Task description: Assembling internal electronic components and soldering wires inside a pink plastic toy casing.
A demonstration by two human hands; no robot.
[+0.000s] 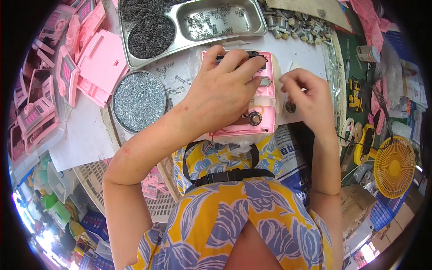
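A pink plastic casing (267, 118) lies open-side up in front of me, on a pale padded support. Inside it show a small round black-rimmed part (255, 118), thin wires and a metal piece. My left hand (223, 87) lies over the casing's left half. Its fingers bend over a dark part (257, 60) near the far end, and the palm hides much of the inside. Just off the casing's right edge, my right hand (307, 92) has thumb and fingertips drawn together; whatever they hold, if anything, cannot be made out. Beneath it sits a small round metallic part (290, 107).
A metal tray (186, 45) of dark springs stands at the far side. Left of the casing is a round tin (138, 101) full of small screws. Pink casings (102, 63) pile up at far left, small motors (294, 26) at far right, and a yellow fan (394, 166) at right.
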